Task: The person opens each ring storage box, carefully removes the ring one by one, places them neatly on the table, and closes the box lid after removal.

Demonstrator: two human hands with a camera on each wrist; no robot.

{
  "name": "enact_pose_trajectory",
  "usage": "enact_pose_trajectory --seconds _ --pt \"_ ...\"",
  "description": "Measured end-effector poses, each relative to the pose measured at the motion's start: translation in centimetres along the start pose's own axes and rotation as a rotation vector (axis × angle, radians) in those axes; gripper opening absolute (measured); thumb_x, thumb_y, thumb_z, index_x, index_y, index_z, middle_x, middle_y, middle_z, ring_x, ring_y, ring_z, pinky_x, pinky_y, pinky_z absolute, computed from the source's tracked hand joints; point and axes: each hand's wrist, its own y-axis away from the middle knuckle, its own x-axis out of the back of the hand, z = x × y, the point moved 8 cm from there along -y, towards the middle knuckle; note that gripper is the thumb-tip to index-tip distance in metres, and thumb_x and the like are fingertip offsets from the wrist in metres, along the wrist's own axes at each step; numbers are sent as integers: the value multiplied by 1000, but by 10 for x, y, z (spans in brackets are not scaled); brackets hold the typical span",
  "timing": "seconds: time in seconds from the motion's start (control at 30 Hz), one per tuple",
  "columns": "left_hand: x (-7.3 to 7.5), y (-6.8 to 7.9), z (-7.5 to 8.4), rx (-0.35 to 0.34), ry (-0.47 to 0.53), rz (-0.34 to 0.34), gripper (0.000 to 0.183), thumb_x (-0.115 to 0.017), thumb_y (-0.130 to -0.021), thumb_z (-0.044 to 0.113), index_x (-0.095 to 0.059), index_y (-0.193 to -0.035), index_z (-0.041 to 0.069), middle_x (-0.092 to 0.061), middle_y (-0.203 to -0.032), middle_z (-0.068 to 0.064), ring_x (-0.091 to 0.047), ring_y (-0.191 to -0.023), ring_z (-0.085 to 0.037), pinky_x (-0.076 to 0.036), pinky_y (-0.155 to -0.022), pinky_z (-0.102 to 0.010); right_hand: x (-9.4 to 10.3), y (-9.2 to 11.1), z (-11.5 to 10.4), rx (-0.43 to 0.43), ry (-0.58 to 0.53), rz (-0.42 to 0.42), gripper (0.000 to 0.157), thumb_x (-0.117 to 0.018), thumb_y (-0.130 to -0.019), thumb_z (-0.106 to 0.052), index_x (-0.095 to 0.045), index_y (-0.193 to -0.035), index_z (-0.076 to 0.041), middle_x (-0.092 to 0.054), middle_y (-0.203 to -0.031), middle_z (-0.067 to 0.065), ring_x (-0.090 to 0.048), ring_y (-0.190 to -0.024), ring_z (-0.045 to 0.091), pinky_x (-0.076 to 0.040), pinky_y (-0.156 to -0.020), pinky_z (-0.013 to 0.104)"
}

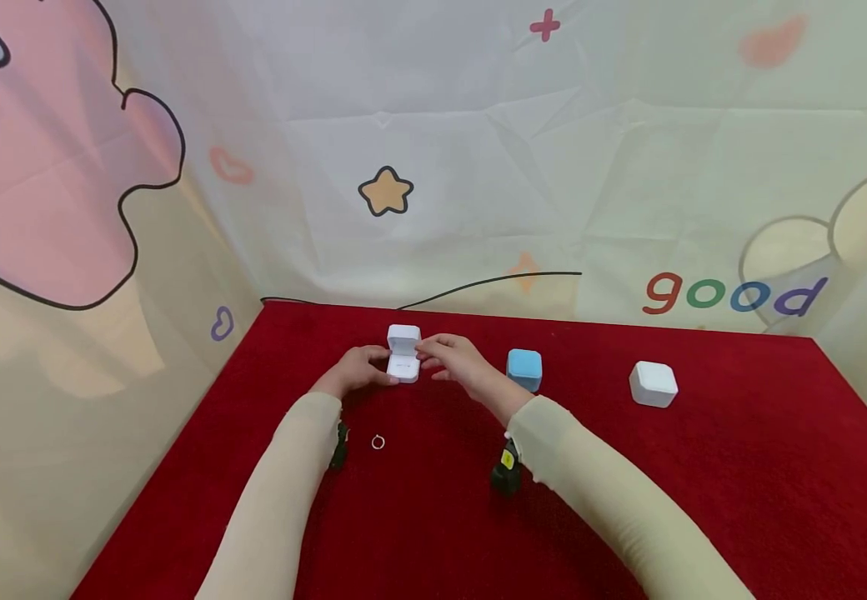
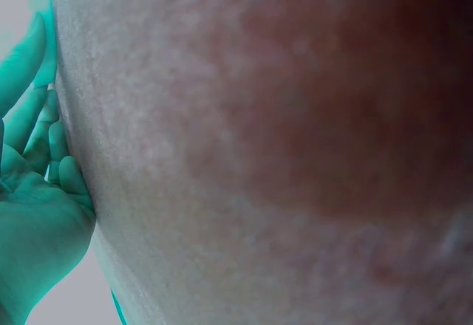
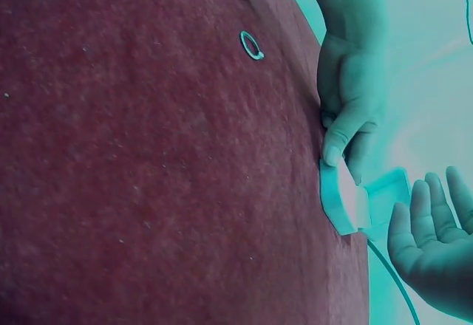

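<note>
A white ring box (image 1: pixel 403 368) stands with its lid raised at the back left of the red cloth. My left hand (image 1: pixel 358 368) holds it from the left; the right wrist view shows the thumb pressed on the rim of the base. On the box's other side my right hand (image 1: pixel 454 360) has its fingertips at the raised lid, with fingers (image 3: pixel 423 214) extended. A thin ring (image 1: pixel 378 442) lies on the cloth nearer to me, between the forearms. The left wrist view is mostly a blurred reddish-brown surface, with part of a hand at its left edge.
A light blue box (image 1: pixel 524 369) sits shut just right of my right hand. Farther right is a shut white box (image 1: pixel 654 384). Red cloth (image 1: pixel 433 533) covers the table, and a printed curtain (image 1: pixel 478 200) hangs behind and at the sides.
</note>
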Motion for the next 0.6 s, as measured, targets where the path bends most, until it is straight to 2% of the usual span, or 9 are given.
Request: enact_pose_trajectory --seconds 0.07,0.27,0.6 --pt "0 0 0 0 3 -1 63 -74 -92 15 -51 -149 2 -49 -157 -20 -41 -146 -36 -35 -124 -50 2 -2 -1 1 -1 18 41 -55 -105 -32 -61 -131 -1 -65 -132 21 -61 -124 38 -57 -94 33" --pt "1 0 0 0 -3 4 63 -75 -92 15 -51 -149 1 -49 -157 -20 -40 -147 -36 -34 -125 -50 6 -13 -2 5 0 60 45 -55 -105 -34 -58 -136 -3 -61 -140 21 -57 -130 38 -52 -109 46" --pt "1 3 -1 20 9 -2 65 -75 -93 17 -50 -151 3 -47 -158 -18 -40 -147 -36 -35 -125 -51 5 -24 -8 15 1 76 49 -56 -104 -36 -54 -141 -3 -57 -145 18 -52 -136 39 -47 -116 50"
